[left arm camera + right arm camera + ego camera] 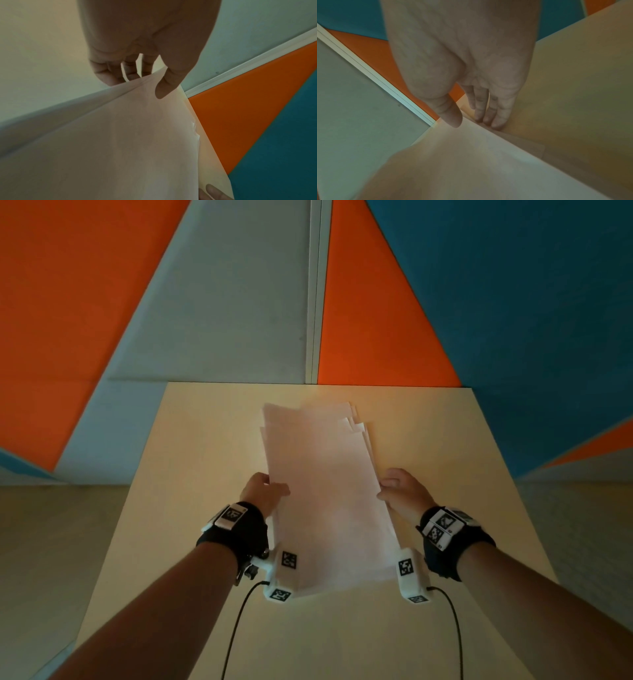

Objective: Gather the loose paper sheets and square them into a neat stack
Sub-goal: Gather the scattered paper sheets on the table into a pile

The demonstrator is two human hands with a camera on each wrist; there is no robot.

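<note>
A bundle of white paper sheets (325, 491) is held above the pale wooden table (205, 440), its far corners uneven and fanned. My left hand (265, 493) grips the bundle's left long edge, thumb (164, 86) on top and fingers (109, 75) underneath the paper sheets (128, 142). On the opposite long edge my right hand (399, 491) holds the bundle too. Its thumb (452, 116) lies on the top sheet, and its fingers (489, 112) reach under the paper sheets (471, 162). The near ends of the sheets hang between my wrists.
The table's far edge (318, 384) meets a wall of orange (373, 320), grey and blue (531, 302) panels. Black cables (236, 628) trail from both wrist cameras over the table's near part. Carpeted floor (51, 542) lies on either side.
</note>
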